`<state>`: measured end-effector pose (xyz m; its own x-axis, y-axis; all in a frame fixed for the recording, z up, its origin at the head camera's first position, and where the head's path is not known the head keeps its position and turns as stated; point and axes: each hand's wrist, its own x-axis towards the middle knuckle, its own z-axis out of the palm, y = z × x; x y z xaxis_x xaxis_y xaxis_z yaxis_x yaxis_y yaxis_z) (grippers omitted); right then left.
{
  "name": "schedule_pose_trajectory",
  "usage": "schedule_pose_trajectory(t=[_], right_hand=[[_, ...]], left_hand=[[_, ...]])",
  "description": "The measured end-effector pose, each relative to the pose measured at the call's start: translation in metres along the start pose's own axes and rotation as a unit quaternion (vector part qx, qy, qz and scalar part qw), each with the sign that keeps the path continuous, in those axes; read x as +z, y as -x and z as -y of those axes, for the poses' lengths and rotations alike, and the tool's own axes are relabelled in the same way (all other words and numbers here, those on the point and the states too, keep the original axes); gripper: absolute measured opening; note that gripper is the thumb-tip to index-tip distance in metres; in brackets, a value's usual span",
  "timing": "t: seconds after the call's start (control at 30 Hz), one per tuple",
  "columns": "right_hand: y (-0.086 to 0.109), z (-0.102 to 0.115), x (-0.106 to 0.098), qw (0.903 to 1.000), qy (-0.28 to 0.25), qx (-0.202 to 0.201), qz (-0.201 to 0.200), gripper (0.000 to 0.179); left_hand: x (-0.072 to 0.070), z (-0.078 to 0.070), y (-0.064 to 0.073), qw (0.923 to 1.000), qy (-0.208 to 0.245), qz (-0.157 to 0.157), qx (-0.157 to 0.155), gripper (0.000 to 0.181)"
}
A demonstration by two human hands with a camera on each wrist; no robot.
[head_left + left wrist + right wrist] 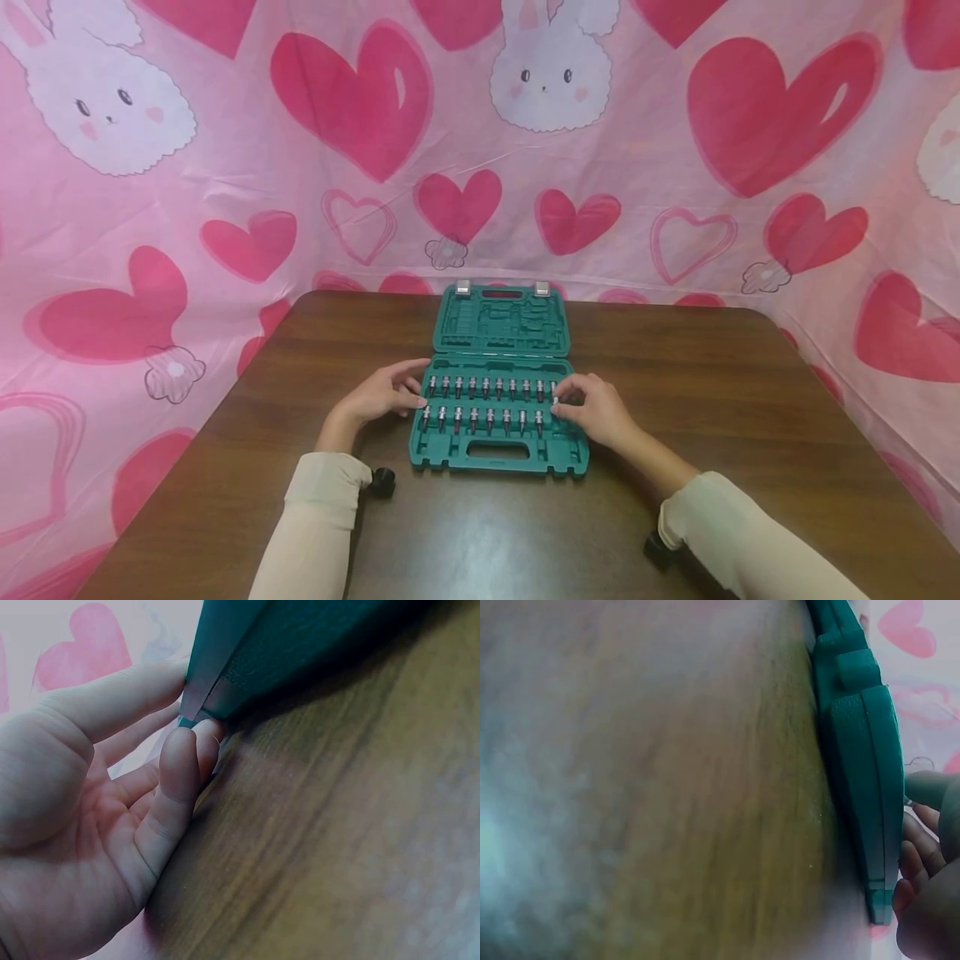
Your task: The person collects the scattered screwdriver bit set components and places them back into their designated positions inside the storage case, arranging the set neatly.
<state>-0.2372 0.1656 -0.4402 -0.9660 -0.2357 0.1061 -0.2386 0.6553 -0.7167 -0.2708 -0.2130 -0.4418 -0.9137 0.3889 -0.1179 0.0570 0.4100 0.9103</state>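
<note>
A green tool case lies opened out on the table, with two rows of silver bit sockets standing in its near half. At the right end of the rows, my right hand pinches one bit socket between thumb and finger. In the right wrist view, the hand is partly out of frame beyond the case's side wall. My left hand touches the case's left edge with its thumb and a finger. The left wrist view shows fingertips of that hand against the side wall.
The moulded lid with two light latches leans back behind the rows. A brown wooden table carries the case. A pink cloth printed with hearts and rabbits hangs behind the table and at its sides.
</note>
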Motion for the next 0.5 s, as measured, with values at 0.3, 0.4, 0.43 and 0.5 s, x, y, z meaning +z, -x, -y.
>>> schedule_pose_trajectory(t=[0.3, 0.4, 0.43, 0.5], right_hand=[[0.0008, -0.0045, 0.0000, 0.9997, -0.003, -0.021, 0.016, 0.012], [0.0007, -0.0070, -0.0002, 0.9990, 0.000, -0.041, 0.019, 0.010], [0.0008, -0.0079, -0.0004, 0.9986, 0.001, -0.048, 0.020, 0.009], [0.0010, -0.0091, -0.0008, 0.9977, 0.003, -0.063, 0.023, 0.008]], left_hand=[[0.0004, -0.0002, -0.0006, 1.0000, 0.002, -0.002, -0.002, 0.071], [0.0002, 0.0001, -0.0008, 1.0000, 0.003, -0.001, -0.002, 0.071], [0.0003, 0.0002, -0.0008, 1.0000, 0.003, 0.000, -0.003, 0.071], [0.0003, 0.0004, -0.0009, 1.0000, 0.004, -0.001, -0.002, 0.071]])
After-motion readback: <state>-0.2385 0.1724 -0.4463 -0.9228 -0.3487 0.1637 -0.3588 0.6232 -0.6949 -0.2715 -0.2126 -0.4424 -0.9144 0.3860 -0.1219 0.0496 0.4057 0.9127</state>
